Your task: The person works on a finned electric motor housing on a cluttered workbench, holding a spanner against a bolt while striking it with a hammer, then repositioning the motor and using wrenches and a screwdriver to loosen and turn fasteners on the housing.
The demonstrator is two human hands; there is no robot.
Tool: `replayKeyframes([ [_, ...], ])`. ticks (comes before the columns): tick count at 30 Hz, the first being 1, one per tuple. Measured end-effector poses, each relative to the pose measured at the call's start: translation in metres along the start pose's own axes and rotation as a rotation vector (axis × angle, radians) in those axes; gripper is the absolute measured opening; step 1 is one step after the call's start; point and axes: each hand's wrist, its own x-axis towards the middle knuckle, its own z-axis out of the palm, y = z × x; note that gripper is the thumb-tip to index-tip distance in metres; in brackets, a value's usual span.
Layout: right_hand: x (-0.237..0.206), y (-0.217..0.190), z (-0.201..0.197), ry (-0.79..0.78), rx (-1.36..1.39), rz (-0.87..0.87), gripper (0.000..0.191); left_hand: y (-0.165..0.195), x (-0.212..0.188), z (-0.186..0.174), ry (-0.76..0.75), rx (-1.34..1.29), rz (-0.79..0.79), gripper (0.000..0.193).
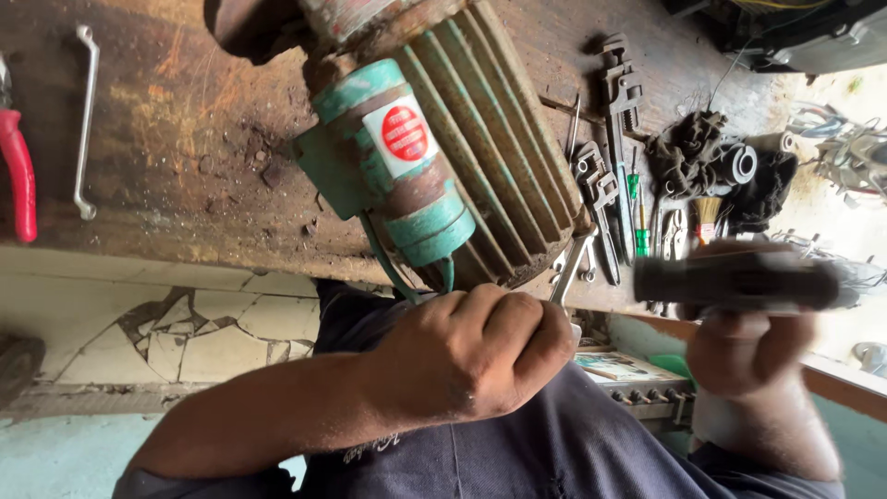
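Head view: one camera, looking down past the person's chest to a rusty workbench (185,139).
Motor: a ribbed green electric motor (480,139) lies on the bench, its near end overhanging the bench edge, just above both hands.
Motor axis: runs from the far bench down toward the person, tilted a little to the right.
Cylinder on motor: a green and brown cylinder (397,157) with a red round label lies along the motor's left flank, parallel to the ribs.
Left hand: the left hand (480,356) is closed in a fist just under the motor's near end, nearer to it than the other hand.
Left grip: fully curled around a slim metal tool (570,268) whose shaft rises to the motor's lower rim; whether the tip touches is hard to tell.
Right hand: the right hand (748,351), blurred, sits off to the right, apart from the motor.
Right grip: wrapped tight around a dark handle (739,282) lying roughly level.
Bench right: pipe wrenches (621,92) and small tools.
Bench left: spanner (85,120), red-handled pliers (18,176).
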Motion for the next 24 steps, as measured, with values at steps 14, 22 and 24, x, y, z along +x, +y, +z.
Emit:
replayKeyframes([
  [14,0.015,-0.042,0.018,0.244,0.098,0.162,0.037,-0.004,-0.008,-0.004,-0.016,0.068,0.036,0.007],
  [22,-0.006,-0.023,0.02,0.254,0.614,0.325,0.041,-0.004,-0.011,-0.006,-0.029,0.09,0.04,0.007],
  [24,-0.002,-0.026,0.019,0.1,0.126,0.062,0.02,-0.004,-0.012,-0.006,-0.025,0.098,0.043,0.007],
])
